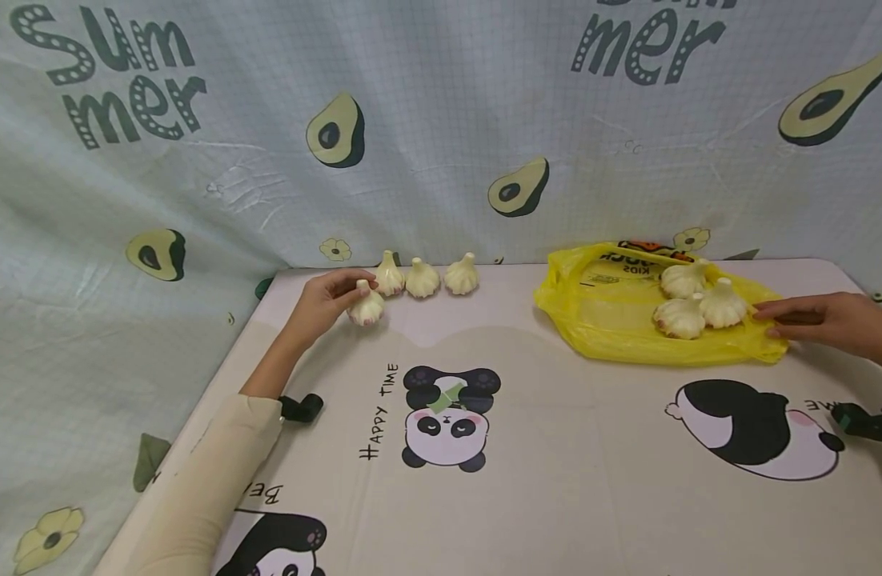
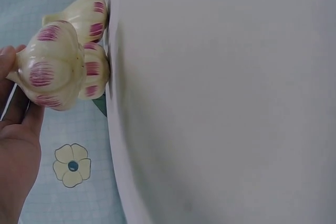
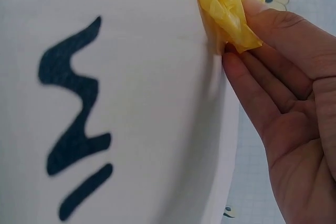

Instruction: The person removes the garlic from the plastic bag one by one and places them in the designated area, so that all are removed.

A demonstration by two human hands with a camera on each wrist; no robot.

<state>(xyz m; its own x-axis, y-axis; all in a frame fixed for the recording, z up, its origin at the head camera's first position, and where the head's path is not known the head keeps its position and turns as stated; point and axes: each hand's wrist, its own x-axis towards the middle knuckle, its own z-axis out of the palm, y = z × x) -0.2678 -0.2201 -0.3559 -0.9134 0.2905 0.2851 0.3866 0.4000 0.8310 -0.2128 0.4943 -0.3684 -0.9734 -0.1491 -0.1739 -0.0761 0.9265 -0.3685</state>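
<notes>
By the left hand [image 1: 326, 296], a glossy cream garlic bulb with magenta streaks [image 1: 366, 308] is pinched at its stem, just beside three matching bulbs [image 1: 422, 281] lined along the back of the panda-print table [image 1: 556, 464]. Three more cream bulbs [image 1: 723, 306] are supported on a crumpled yellow plastic bag [image 1: 607, 328], pinched at its right end by the right hand [image 1: 837, 320].

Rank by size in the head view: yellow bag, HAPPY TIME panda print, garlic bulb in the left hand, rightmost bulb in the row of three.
1. Yellow bag
2. Panda print
3. Held bulb and rightmost row bulb: they look alike, so unranked.
</notes>
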